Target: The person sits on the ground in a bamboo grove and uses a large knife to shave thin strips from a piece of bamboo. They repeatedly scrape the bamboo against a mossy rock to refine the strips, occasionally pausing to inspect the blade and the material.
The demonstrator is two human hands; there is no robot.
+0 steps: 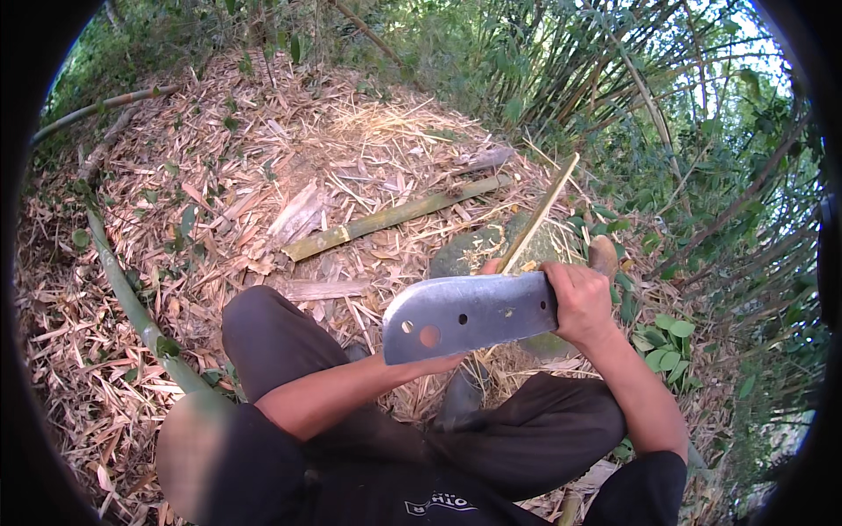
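My right hand (579, 302) is wrapped tight around the handle of the cleaver (469, 316), whose broad blade lies flat across my view and hides most of my left hand (491, 266), though the fingers peeking over the top seem closed on the bamboo strip (539, 215) that slants up and away over the stone (474, 250). With that hand so close behind the blade, I judge a slip along the strip could bring the edge onto my fingers. A glance off it could reach my knee (263, 320) below.
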